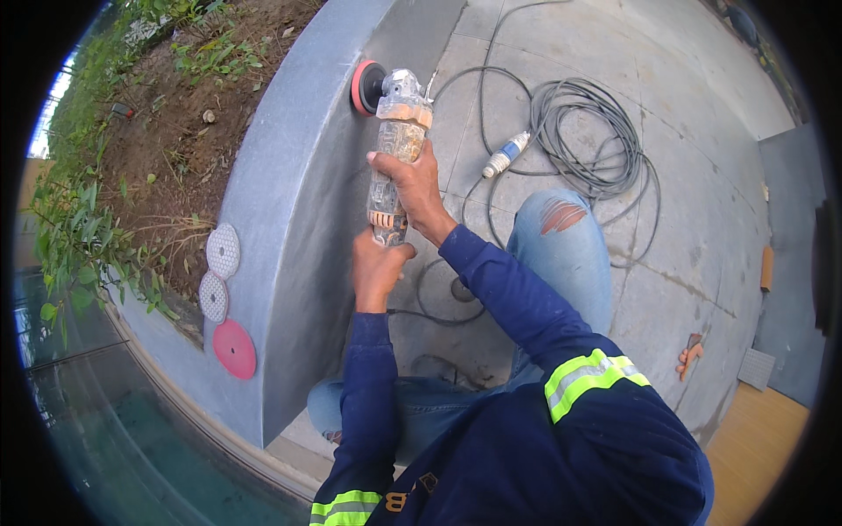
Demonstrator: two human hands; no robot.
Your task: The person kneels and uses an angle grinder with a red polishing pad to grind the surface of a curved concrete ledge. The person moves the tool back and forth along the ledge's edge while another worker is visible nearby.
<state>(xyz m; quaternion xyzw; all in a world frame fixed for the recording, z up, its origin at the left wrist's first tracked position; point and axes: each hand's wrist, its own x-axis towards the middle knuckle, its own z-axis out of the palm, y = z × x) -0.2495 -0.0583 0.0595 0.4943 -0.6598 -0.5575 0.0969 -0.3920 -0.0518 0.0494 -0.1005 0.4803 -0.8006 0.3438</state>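
Both my hands are closed around a worn, dust-coated angle grinder (401, 138). My right hand (416, 188) wraps the middle of its body, and my left hand (377, 267) grips the rear end. A black backing pad (372, 87) with a red polishing disc (357, 88) is fitted at the grinder's head. The disc faces the upper side of a grey planter wall (303, 289), at or very near its surface. On the wall's ledge lie two white, patterned polishing discs (223, 252) and a pink disc (234, 349).
A coiled grey cable (605, 131) and a white-and-blue connector (506, 155) lie on the paved floor (675, 210), right of my bent knee (561, 237). Soil and plants (206, 105) fill the planter. A dark glassy surface (114, 421) borders it at lower left.
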